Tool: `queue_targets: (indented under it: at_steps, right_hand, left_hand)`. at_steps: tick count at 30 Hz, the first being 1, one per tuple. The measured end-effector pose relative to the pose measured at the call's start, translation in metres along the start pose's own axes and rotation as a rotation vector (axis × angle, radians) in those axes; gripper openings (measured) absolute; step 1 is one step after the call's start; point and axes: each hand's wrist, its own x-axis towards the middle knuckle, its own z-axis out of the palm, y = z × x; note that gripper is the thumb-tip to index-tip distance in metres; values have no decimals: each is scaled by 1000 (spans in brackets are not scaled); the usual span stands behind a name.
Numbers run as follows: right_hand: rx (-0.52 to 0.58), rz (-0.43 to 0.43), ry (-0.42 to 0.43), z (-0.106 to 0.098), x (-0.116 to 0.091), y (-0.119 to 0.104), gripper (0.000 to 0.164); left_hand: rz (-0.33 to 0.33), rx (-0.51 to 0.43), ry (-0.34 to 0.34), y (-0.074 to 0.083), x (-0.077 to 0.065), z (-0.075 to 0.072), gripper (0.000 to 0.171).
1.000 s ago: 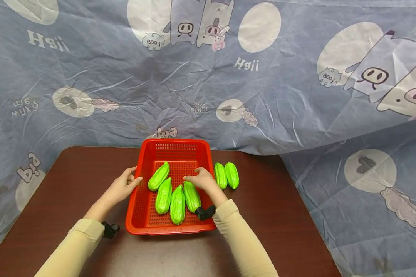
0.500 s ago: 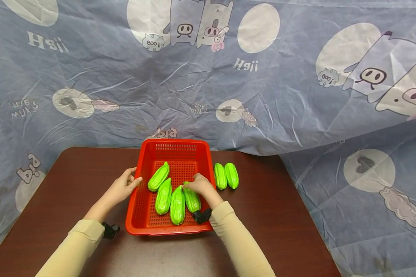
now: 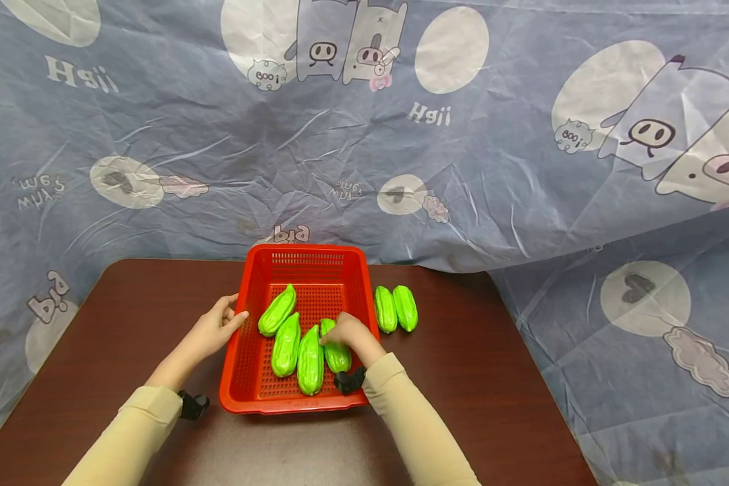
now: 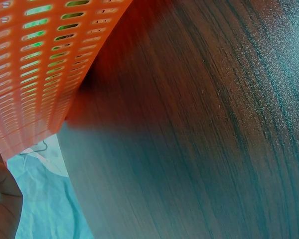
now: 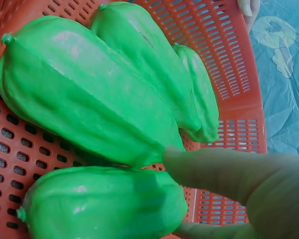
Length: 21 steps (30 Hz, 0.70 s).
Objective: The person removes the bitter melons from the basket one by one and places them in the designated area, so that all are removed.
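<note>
Head view shows the left hand gripping the red basket at its left rim. Inside, the right hand straddles the rightmost green gourd, beside three other gourds; whether it grips, I cannot tell.

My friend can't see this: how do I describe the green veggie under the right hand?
On the brown table stands a red basket holding green vegetables. Find the rightmost vegetable inside, nearest the basket's right wall. From above, the right hand partly hides its far half, unlike its neighbours'.
</note>
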Motion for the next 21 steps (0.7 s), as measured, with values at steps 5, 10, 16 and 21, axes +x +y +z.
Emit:
queue_targets:
  at_steps: [5,10,16,21]
  right_hand:
    - [-33,0,10,1,0,1,32]
    - [-86,22,27,4,3,1,28]
    - [-100,41,43,6,5,1,26]
    - [-89,47,46,4,5,2,27]
  left_hand:
    - [1,1,0,0,0,0,63]
    - [-2,-4,-2,-1,-1,0,64]
    - [4,-8,0,-1,-1,0,64]
    - [6,-8,-1,0,-1,0,63]
